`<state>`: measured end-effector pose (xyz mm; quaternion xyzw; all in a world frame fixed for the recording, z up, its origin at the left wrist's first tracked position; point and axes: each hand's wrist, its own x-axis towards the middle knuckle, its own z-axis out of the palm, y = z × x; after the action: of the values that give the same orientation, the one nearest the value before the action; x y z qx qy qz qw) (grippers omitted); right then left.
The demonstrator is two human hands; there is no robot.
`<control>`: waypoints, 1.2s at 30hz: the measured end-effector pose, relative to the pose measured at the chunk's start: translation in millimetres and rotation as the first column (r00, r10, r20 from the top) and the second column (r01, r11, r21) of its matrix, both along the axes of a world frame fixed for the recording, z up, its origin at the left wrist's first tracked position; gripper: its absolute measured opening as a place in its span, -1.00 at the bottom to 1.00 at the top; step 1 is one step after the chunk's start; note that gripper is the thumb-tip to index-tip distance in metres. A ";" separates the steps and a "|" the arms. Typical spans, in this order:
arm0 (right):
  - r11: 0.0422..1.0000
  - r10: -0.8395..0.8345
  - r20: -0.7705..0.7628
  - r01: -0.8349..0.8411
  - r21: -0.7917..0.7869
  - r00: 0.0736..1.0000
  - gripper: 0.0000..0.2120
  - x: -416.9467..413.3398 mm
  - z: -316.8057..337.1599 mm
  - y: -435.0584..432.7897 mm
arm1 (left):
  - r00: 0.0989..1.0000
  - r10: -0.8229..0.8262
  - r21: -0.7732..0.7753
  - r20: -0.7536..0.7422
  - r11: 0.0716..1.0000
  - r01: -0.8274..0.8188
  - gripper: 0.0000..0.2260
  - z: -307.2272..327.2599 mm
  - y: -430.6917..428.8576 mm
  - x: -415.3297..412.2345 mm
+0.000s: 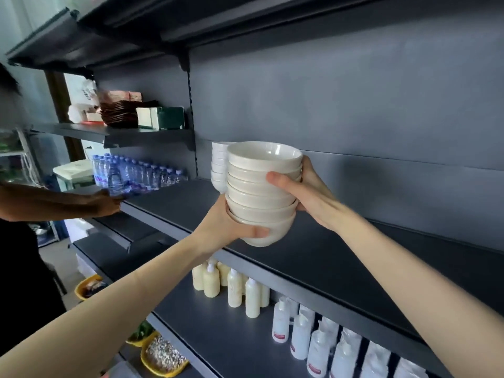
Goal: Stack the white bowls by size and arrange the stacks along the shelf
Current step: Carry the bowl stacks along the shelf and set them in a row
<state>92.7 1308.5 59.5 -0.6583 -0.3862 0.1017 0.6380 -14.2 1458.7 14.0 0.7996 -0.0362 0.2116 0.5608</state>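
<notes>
A tall stack of nested cream-white ceramic bowls (259, 192) is carried in both hands over the front part of the dark grey metal shelf (341, 257). The left hand (218, 227) cups the bottom bowl from below, its thumb pressed across the bowl's front. The right hand (313, 197) clasps the upper bowls from the side, thumb on the near face and fingers wrapped round the back. The bowls in this stack look matched in size, so the sorting of this group seems done.

Behind it, a second stack of smaller white bowls (219, 165) already stands against the shelf's back panel near the upright. By my reading the task is partway through: one stack is placed, one is in hand waiting to be set down, and the long stretch of shelf to the right has yet to receive anything.

Whether the held stack touches the shelf or hangs just above it cannot be told, since the left hand covers its base. The smaller stack is half hidden behind the held one, so its bowl count is unclear. The right fingers are out of sight behind the bowls. Whether more bowls remain elsewhere is not visible.
</notes>
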 end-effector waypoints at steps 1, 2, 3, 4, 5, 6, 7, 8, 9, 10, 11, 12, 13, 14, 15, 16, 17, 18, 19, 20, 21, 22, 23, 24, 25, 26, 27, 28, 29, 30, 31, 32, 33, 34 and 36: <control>1.000 -0.028 -0.009 0.028 -0.001 1.000 -0.21 8.7 -2.1 9.5 | 1.000 -0.023 0.003 -0.009 1.000 0.023 -0.32 -1.5 11.7 12.4; 0.999 -0.052 -0.012 0.052 -0.005 0.999 -0.20 18.3 -4.5 18.8 | 0.999 -0.048 -0.001 -0.014 0.999 0.048 -0.33 -4.0 23.1 25.6; 0.997 -0.075 -0.012 0.075 -0.012 0.997 -0.19 28.3 -7.2 28.3 | 0.997 -0.071 -0.007 -0.019 0.997 0.071 -0.33 -7.1 34.5 39.1; 0.995 -0.101 -0.015 0.101 -0.020 0.995 -0.17 37.9 -9.9 37.8 | 0.996 -0.088 -0.013 -0.024 0.996 0.088 -0.33 -10.3 45.4 52.1; 0.991 -0.130 -0.016 0.130 -0.025 0.991 -0.14 48.3 -12.9 47.4 | 0.994 -0.103 -0.013 -0.027 0.995 0.103 -0.31 -13.3 56.0 64.8; 0.988 -0.153 -0.013 0.152 -0.026 0.988 -0.12 58.7 -16.0 56.8 | 0.993 -0.117 -0.014 -0.026 0.993 0.117 -0.30 -16.5 66.2 77.5; 0.986 -0.167 -0.012 0.166 -0.029 0.986 -0.11 68.9 -17.8 65.7 | 0.991 -0.134 -0.022 -0.023 0.991 0.133 -0.30 -19.2 75.9 90.2; 0.984 -0.178 -0.017 0.177 -0.036 0.984 -0.10 78.5 -18.8 74.6 | 0.988 -0.149 -0.032 -0.028 0.988 0.148 -0.31 -20.9 85.5 102.6; 0.981 -0.192 -0.027 0.190 -0.041 0.981 -0.10 87.3 -20.2 83.2 | 0.985 -0.166 -0.039 -0.038 0.986 0.164 -0.32 -22.2 95.0 113.8; 0.978 -0.206 -0.032 0.204 -0.041 0.978 -0.11 96.2 -21.8 91.7 | 0.982 -0.184 -0.045 -0.044 0.982 0.182 -0.34 -23.1 104.9 124.9; 0.975 -0.219 -0.033 0.218 -0.040 0.975 -0.12 105.1 -23.1 100.2 | 0.978 -0.204 -0.049 -0.044 0.978 0.201 -0.34 -23.6 114.7 135.8; 0.972 -0.234 -0.036 0.232 -0.044 0.972 -0.10 113.2 -23.6 108.7 | 0.974 -0.222 -0.053 -0.042 0.974 0.219 -0.35 -23.7 124.4 146.3; 0.967 -0.251 -0.040 0.249 -0.054 0.967 -0.07 120.4 -23.6 117.3 | 0.971 -0.235 -0.053 -0.045 0.971 0.233 -0.36 -23.8 133.8 156.2; 0.962 -0.269 -0.041 0.266 -0.067 0.962 -0.04 126.8 -23.2 125.5 | 0.968 -0.247 -0.054 -0.047 0.968 0.244 -0.37 -23.9 142.1 164.9; 0.957 -0.283 -0.043 0.279 -0.076 0.958 -0.02 132.7 -22.8 133.8 | 0.965 -0.258 -0.056 -0.051 0.965 0.255 -0.39 -24.4 151.0 173.6; 0.953 -0.295 -0.045 0.291 -0.082 0.954 -0.01 138.4 -23.2 142.1 | 0.961 -0.271 -0.060 -0.057 0.962 0.268 -0.40 -25.7 160.1 182.0; 0.948 -0.311 -0.047 0.306 -0.087 0.949 -0.01 143.8 -24.3 150.0 | 0.957 -0.283 -0.062 -0.069 0.958 0.279 -0.39 -27.1 169.6 190.6; 0.941 -0.331 -0.047 0.326 -0.091 0.942 -0.01 149.0 -26.1 157.4 | 0.951 -0.296 -0.061 -0.084 0.955 0.292 -0.37 -28.6 178.6 199.3; 0.933 -0.353 -0.051 0.347 -0.096 0.934 -0.02 154.0 -28.2 164.3 | 0.946 -0.309 -0.058 -0.097 0.951 0.305 -0.35 -30.6 188.0 208.6; 0.924 -0.375 -0.057 0.368 -0.101 0.925 -0.05 157.9 -30.6 171.5 | 0.939 -0.325 -0.055 -0.110 0.946 0.321 -0.33 -33.3 197.3 217.1; 0.914 -0.398 -0.060 0.391 -0.106 0.915 -0.08 161.1 -33.2 178.0 | 0.932 -0.341 -0.054 -0.123 0.940 0.337 -0.31 -35.6 205.5 224.5; 0.903 -0.423 -0.057 0.415 -0.112 0.904 -0.11 163.8 -35.6 183.7 | 0.925 -0.356 -0.055 -0.133 0.934 0.352 -0.30 -37.7 212.6 231.0; 0.890 -0.448 -0.053 0.440 -0.118 0.892 -0.13 165.5 -37.8 188.7 | 0.918 -0.371 -0.058 -0.139 0.929 0.367 -0.29 -39.7 218.9 237.3; 0.876 -0.475 -0.050 0.467 -0.121 0.879 -0.16 166.7 -39.5 193.1 | 0.909 -0.391 -0.059 -0.143 0.920 0.386 -0.29 -41.2 224.2 242.8; 0.863 -0.499 -0.051 0.491 -0.120 0.865 -0.20 166.8 -41.0 196.7 | 0.899 -0.413 -0.061 -0.143 0.911 0.409 -0.30 -42.9 229.0 248.3; 0.852 -0.518 -0.051 0.509 -0.120 0.854 -0.23 166.2 -42.7 199.4 | 0.889 -0.435 -0.065 -0.141 0.900 0.430 -0.32 -45.0 232.6 253.3; 0.843 -0.533 -0.049 0.525 -0.119 0.845 -0.25 165.3 -44.8 201.3 | 0.879 -0.456 -0.067 -0.138 0.890 0.451 -0.32 -46.8 235.5 257.8; 0.832 -0.550 -0.047 0.542 -0.116 0.834 -0.26 164.0 -46.8 202.9 | 0.871 -0.471 -0.067 -0.139 0.882 0.466 -0.31 -48.5 237.8 261.7; 0.821 -0.567 -0.047 0.560 -0.110 0.822 -0.26 162.7 -48.6 203.8 | 0.863 -0.486 -0.062 -0.142 0.874 0.482 -0.29 -50.2 239.3 265.5; 0.810 -0.584 -0.048 0.577 -0.102 0.810 -0.25 161.6 -50.2 204.5 | 0.854 -0.500 -0.062 -0.144 0.866 0.497 -0.29 -51.2 239.9 268.2; 0.801 -0.598 -0.052 0.592 -0.092 0.800 -0.24 160.8 -51.4 204.8 | 0.844 -0.517 -0.064 -0.141 0.856 0.513 -0.32 -51.8 239.9 270.1; 0.792 -0.609 -0.060 0.604 -0.083 0.791 -0.22 160.2 -52.2 205.3 | 0.836 -0.531 -0.069 -0.134 0.847 0.527 -0.35 -52.3 239.9 271.8; 0.787 -0.617 -0.067 0.613 -0.076 0.784 -0.21 159.6 -52.2 206.2 | 0.829 -0.544 -0.072 -0.130 0.839 0.540 -0.38 -52.8 240.0 273.6; 0.781 -0.624 -0.069 0.620 -0.072 0.778 -0.20 159.4 -52.2 207.3 | 0.823 -0.554 -0.078 -0.127 0.833 0.549 -0.39 -52.2 239.4 274.2; 0.769 -0.639 -0.057 0.635 -0.070 0.767 -0.20 160.4 -53.0 209.3 | 0.810 -0.575 -0.083 -0.118 0.818 0.569 -0.39 -54.3 239.6 278.5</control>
<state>253.2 1517.8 6.6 -0.7606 -0.1128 -0.0864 0.6335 264.3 1698.3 -40.3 0.7519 -0.2316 -0.0215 0.6168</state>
